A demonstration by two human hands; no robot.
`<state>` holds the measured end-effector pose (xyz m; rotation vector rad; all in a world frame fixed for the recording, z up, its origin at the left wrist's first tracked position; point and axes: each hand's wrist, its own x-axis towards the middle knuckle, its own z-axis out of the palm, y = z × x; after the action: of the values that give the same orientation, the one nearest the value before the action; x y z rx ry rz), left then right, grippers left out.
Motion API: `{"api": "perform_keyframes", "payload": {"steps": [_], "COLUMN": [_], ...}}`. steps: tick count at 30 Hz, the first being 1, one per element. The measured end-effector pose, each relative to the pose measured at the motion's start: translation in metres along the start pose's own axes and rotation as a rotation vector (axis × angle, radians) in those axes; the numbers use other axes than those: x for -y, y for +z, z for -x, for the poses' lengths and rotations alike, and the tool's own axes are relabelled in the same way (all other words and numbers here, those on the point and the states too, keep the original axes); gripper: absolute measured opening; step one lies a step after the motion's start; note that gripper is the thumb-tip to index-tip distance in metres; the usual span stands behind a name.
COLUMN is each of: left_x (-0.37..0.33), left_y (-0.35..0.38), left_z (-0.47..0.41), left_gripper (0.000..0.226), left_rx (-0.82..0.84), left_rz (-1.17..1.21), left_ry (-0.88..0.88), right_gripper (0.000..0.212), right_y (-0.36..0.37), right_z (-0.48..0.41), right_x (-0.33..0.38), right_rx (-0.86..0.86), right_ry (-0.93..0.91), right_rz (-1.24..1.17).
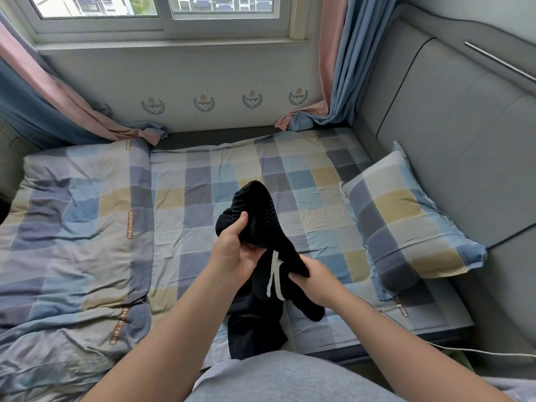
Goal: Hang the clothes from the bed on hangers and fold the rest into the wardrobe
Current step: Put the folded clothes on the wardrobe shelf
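Black ribbed knit garment with white drawcords point(255, 198) held up over the checked bed point(203, 175), upper end pinched in the curled fingers point(241, 220) of the left hand point(232, 253), lower part gripped by the right hand point(316, 278), probably to find its shape before folding.

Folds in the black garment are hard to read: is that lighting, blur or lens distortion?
Head view: soft daylight from the window, no glare or hard shadows; left hand and right hand are sharp, no motion blur; the black garment reads as nearly one dark mass, bar its white drawstring; wide-angle lens bows the headboard.
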<state>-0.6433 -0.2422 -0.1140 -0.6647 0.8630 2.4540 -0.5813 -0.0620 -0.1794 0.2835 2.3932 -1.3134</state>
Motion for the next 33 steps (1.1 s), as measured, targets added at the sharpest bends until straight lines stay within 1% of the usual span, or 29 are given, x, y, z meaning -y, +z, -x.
{"api": "perform_keyframes", "payload": {"steps": [3, 5, 6, 8, 10, 11, 12, 13, 15, 17, 18, 19, 20, 21, 23, 25, 29, 33], "left_x": [0.002, 0.001, 0.002, 0.005, 0.009, 0.012, 0.014, 0.017, 0.025, 0.033, 0.037, 0.041, 0.044, 0.047, 0.053, 0.053, 0.027, -0.004], "left_y": [-0.010, -0.019, -0.024, -0.036, -0.044, -0.046, -0.045, -0.044, -0.038, -0.033, -0.030, -0.025, -0.021, -0.017, -0.012, -0.011, -0.021, -0.036], "left_z": [-0.003, -0.007, -0.008, -0.007, -0.004, -0.003, -0.002, -0.002, -0.003, -0.006, -0.006, -0.006, -0.006, -0.007, -0.009, -0.013, -0.026, -0.041], "left_gripper": [0.031, 0.032, 0.032, 0.031, 0.029, 0.029, 0.032, 0.038, 0.056, 0.079, 0.089, 0.096, 0.097, 0.093, 0.070, 0.050, 0.037, 0.033], "left_rx": [-0.015, -0.064, -0.100, -0.134, -0.104, -0.081, -0.060, -0.049, -0.038, 0.011, 0.043, 0.076, 0.111, 0.149, 0.187, 0.126, -0.035, -0.083], "left_rz": [0.000, -0.062, -0.133, -0.349, -0.609, -0.748, -0.891, -1.024, -1.228, -1.471, -1.598, -1.702, -1.770, -1.784, -1.660, -1.556, -1.575, -1.745], "left_ry": [-0.021, -0.078, -0.125, -0.245, -0.346, -0.363, -0.340, -0.274, -0.046, 0.223, 0.326, 0.396, 0.435, 0.448, 0.458, 0.521, 0.626, 0.626], "right_gripper": [0.005, 0.011, 0.015, 0.018, 0.017, 0.017, 0.017, 0.019, 0.021, 0.018, 0.019, 0.020, 0.021, 0.021, 0.021, 0.025, 0.037, 0.049], "right_y": [-0.013, -0.026, -0.035, -0.053, -0.071, -0.080, -0.087, -0.092, -0.100, -0.101, -0.100, -0.098, -0.096, -0.093, -0.089, -0.089, -0.100, -0.101], "right_z": [-0.009, -0.013, -0.015, -0.016, -0.015, -0.014, -0.012, -0.010, -0.004, 0.002, 0.005, 0.008, 0.010, 0.011, 0.012, 0.008, -0.009, -0.032], "right_x": [-0.008, -0.010, -0.009, -0.006, 0.002, 0.007, 0.013, 0.019, 0.034, 0.049, 0.057, 0.065, 0.073, 0.079, 0.090, 0.096, 0.091, 0.071], "right_rx": [-0.066, -0.136, -0.176, -0.235, -0.256, -0.251, -0.235, -0.214, -0.181, -0.157, -0.138, -0.117, -0.098, -0.081, -0.062, -0.077, -0.111, -0.102], "right_ry": [0.010, 0.033, 0.035, 0.027, 0.012, 0.004, -0.002, -0.007, -0.013, -0.028, -0.039, -0.052, -0.067, -0.085, -0.118, -0.142, -0.132, -0.095], "right_rz": [-0.001, -0.020, -0.021, -0.005, 0.016, 0.037, 0.063, 0.086, 0.119, 0.137, 0.142, 0.143, 0.142, 0.141, 0.146, 0.162, 0.268, 0.432]}}
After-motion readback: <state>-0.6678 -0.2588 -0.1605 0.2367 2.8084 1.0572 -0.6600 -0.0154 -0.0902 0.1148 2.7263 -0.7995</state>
